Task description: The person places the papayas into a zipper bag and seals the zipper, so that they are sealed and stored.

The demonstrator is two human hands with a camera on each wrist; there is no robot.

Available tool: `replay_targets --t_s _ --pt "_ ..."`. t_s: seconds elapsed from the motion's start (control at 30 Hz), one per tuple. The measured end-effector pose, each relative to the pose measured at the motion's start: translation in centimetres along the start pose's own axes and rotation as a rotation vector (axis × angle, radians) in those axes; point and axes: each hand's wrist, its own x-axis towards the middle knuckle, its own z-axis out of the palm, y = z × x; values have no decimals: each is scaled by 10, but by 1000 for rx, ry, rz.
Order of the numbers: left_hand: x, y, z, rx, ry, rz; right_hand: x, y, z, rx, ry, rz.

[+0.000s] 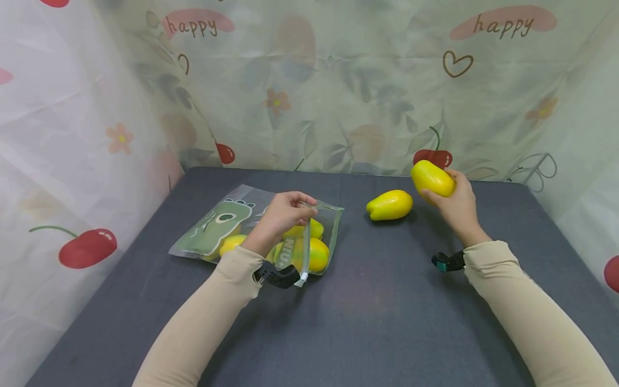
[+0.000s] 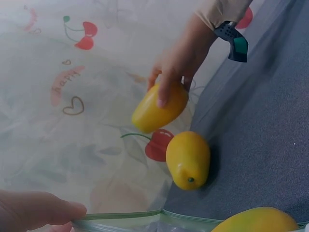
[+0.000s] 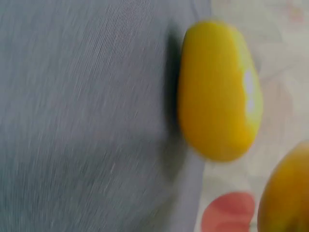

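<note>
My right hand [image 1: 458, 208] grips a yellow papaya [image 1: 430, 177] above the far right of the table. Below and left of it, a second yellow papaya [image 1: 389, 205] lies on the cloth; the right wrist view shows this papaya [image 3: 217, 92] close up, with the held one partly cut off at the corner. A clear zip bag [image 1: 213, 228] with a green cartoon animal lies at the left. Its opening edge is pinched by my left hand [image 1: 285, 215], the mouth facing right. Several yellow fruits [image 1: 318, 253] are inside, partly hidden by the print and hand.
Dark grey cloth covers the table [image 1: 367, 322]. Patterned curtains [image 1: 329, 97] hang behind and at both sides, close to the table's far edge. A thin wire frame [image 1: 537, 166] stands at the back right corner.
</note>
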Motion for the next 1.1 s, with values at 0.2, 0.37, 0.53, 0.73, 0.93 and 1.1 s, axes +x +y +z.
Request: replay_targets --t_s 0.2,0.37,0.53,0.73,0.93,1.1 --pt "0 0 0 -6 4 -5 -16 -25 12 57 -28 -102" --pt "0 0 -1 -7 9 -4 -30 -39 24 81 -92 -173" --pt "1 0 -1 -8 9 -6 -45 -47 34 69 -143 -208" --pt "0 1 -1 -19 8 -5 -60 -52 43 45 -177 -268" --pt "-1 1 -1 -10 15 -1 -76 -55 50 37 -218 -332" --pt "1 0 -1 5 19 -3 -90 -57 55 23 -268 -356"
